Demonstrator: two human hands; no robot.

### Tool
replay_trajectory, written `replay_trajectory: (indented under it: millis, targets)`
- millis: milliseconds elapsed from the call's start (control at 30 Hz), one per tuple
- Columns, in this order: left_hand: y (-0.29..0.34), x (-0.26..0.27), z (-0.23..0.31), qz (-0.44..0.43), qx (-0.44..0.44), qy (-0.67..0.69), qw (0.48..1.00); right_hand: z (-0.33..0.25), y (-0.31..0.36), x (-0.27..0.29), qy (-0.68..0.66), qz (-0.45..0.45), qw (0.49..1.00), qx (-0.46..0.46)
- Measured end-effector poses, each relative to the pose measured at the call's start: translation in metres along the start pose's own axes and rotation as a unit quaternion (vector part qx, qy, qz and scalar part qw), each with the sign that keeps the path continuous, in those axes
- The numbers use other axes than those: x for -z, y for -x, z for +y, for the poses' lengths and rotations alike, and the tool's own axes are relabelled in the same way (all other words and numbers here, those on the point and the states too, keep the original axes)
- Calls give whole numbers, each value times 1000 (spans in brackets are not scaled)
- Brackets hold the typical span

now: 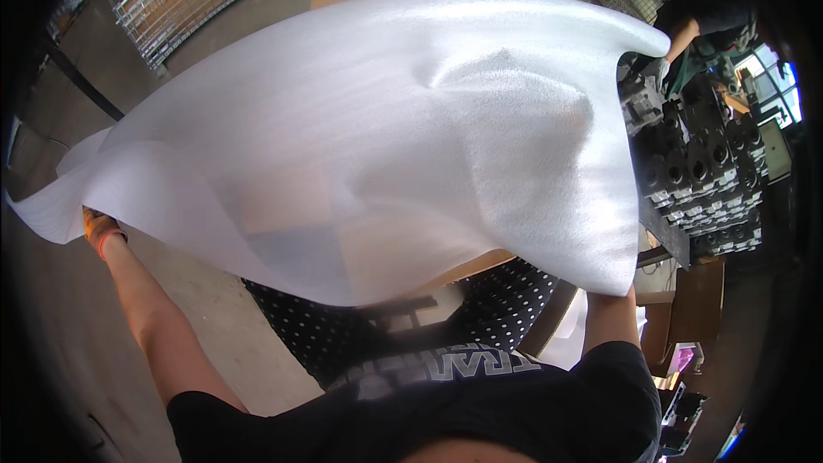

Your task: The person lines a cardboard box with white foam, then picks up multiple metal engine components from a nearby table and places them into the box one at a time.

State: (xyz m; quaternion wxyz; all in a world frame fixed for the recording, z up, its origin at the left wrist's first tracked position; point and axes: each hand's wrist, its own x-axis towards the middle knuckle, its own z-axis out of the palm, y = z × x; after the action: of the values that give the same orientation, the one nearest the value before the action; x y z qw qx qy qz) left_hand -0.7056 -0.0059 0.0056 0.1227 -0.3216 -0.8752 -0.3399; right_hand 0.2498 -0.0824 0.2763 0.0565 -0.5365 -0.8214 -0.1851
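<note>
Packing sheet: a large white foam wrap sheet (377, 137) billows across the middle of the view, translucent where the floor shows through.
Cardboard box: a brown carton (696, 304) stands at the lower right, under the dark metal parts.
Labels, signs, screens: none can be made out.

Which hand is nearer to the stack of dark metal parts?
Right. The right hand, hidden under the foam sheet, is just left of the metal parts; the left hand grips the sheet's far left edge.
</note>
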Motion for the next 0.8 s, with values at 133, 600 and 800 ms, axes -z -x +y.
replay_trajectory:
  millis: [133,600,800]
  targets:
    - [38,-2,32,-31,82,83,993,92,3,20,140,113,968,-176]
    - [73,-3,150,-80,293,636,710,-84,-129,-37,-115,-171,967,150]
    - [94,8,84,-183,195,227,936,-101,-187,-135,-134,-304,937,111]
